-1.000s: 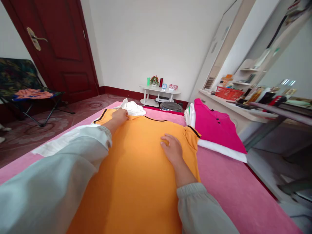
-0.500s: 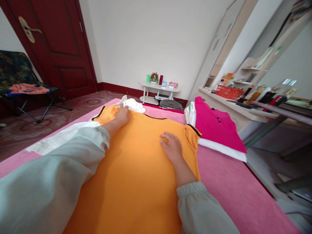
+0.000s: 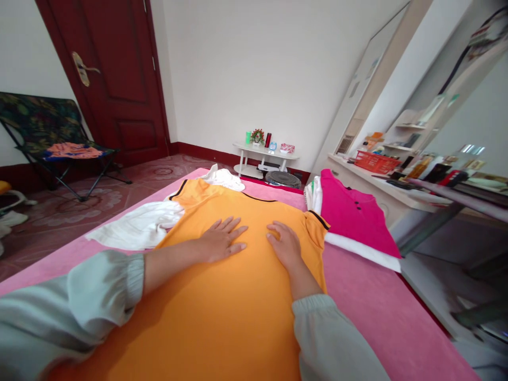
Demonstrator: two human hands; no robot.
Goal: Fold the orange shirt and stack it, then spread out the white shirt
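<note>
An orange shirt [image 3: 222, 317] is spread flat on the pink bedcover [image 3: 377, 317], collar toward twelve o'clock. Both hands are laid palm-down on its chest, fingers released, nothing grasped: the left hand [image 3: 222, 241] splayed, the right hand [image 3: 286, 246] just beside it at three o'clock. A white garment [image 3: 138, 227] lies against the shirt's edge at ten o'clock. Uneven pressure could bunch the cloth into creases or drag that garment askew.

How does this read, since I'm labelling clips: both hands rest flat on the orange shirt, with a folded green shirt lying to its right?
One slip: the head view shows the folded shirt on the right is pink, not green. The left hand and right hand do rest flat on the orange shirt.
</note>
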